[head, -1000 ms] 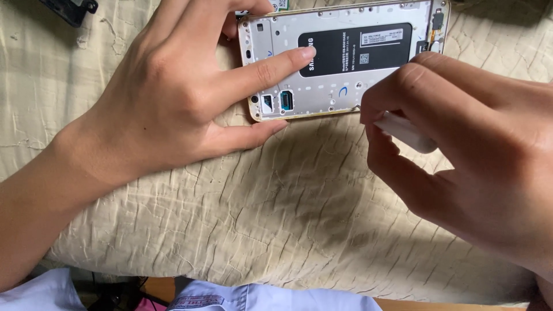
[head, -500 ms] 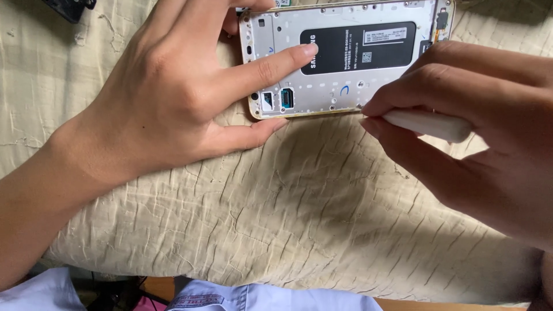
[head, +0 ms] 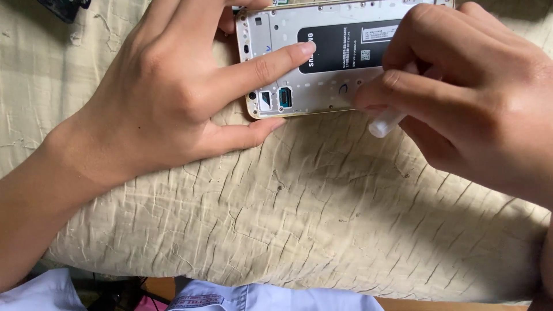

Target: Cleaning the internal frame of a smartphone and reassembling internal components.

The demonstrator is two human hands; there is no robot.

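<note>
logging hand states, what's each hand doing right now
Left hand: open, fingers pressing down on the opened phone.
Right hand: closed around a small white tool.

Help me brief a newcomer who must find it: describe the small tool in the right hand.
On the creased beige cloth lies an opened phone, steadied by the left hand. At its lower edge the right hand pinches a short white cylindrical tool, the only pale rod among flat metal parts.

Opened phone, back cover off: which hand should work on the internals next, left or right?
Likely the right hand: it already grips the white tool over the opened phone. The left hand lies flat, a finger pressing the phone down.
</note>
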